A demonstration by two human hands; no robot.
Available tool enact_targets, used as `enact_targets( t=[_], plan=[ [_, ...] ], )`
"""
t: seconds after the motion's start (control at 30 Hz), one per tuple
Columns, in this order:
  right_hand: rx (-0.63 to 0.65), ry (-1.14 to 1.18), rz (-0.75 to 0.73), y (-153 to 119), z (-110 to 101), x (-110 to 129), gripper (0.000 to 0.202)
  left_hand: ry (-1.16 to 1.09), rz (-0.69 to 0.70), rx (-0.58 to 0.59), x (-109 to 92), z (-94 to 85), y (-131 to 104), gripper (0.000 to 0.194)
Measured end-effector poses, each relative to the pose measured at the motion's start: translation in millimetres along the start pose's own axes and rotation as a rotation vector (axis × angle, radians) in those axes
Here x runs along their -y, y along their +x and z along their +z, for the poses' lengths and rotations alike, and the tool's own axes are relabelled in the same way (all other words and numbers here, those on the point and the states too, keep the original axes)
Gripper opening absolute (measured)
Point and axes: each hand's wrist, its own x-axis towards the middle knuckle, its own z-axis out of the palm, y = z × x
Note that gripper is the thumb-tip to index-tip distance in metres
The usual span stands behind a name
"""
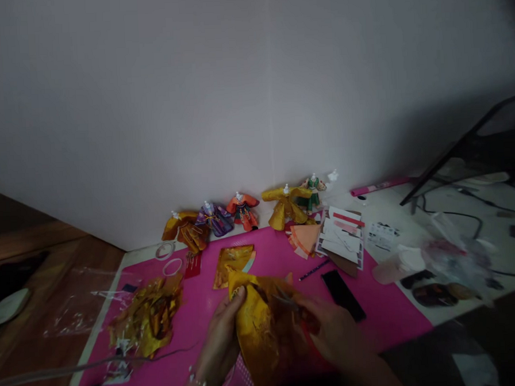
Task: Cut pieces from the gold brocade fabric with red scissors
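Note:
A piece of golden yellow fabric (252, 326) hangs from my left hand (224, 330), pinched between thumb and fingers near its upper left edge. My right hand (329, 327) grips scissors with red handles (309, 337). The blades reach left to the fabric's right part; whether they are apart or closed is too blurred to tell. Behind the held fabric, a cut golden piece (233, 260) lies on the pink mat (194, 300). A heap of golden scraps (154, 319) rests left of my left hand.
Small dressed figures stand along the wall, among them a purple robe (215, 217) and a yellow robe (287, 206). Papers (341, 234), a black phone (343, 295), a pencil (314, 269) and a bottle (399, 264) lie to the right. Tape rolls (172, 267) sit at the left.

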Motion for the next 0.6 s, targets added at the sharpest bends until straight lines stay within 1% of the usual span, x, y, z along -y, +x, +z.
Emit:
enact_targets(
  t=[0.03, 0.1, 0.17, 0.27, 0.33, 0.4, 0.5, 0.6],
  plan=[
    [-0.027, 0.028, -0.001, -1, 0, -4, 0.041, 0.004, 0.007, -0.006, -1, -1.0, 0, 0.036],
    [-0.129, 0.120, -0.001, -1, -1, -11, 0.038, 0.027, 0.010, -0.001, -1, -2.7, 0, 0.036],
    [-0.211, 0.247, 0.009, 0, -1, -13, 0.037, 0.061, 0.009, 0.036, -2, -3.1, -1, 0.034],
    [-0.225, 0.507, 0.045, 7, -2, -9, 0.042, 0.121, 0.019, 0.140, -2, -1.0, -6, 0.029],
    [-0.181, 0.680, 0.058, 15, -4, -3, 0.051, 0.172, 0.012, 0.215, -2, 0.7, -9, 0.025],
    [-0.096, 0.810, 0.059, 22, -6, 1, 0.058, 0.230, -0.016, 0.286, -3, 1.4, -12, 0.024],
    [0.062, 0.905, 0.035, 28, -8, 7, 0.053, 0.288, -0.043, 0.367, -3, -0.2, -12, 0.029],
    [0.140, 0.927, 0.005, 28, -2, 10, 0.049, 0.296, -0.052, 0.389, -2, -2.9, -7, 0.038]
  ],
)
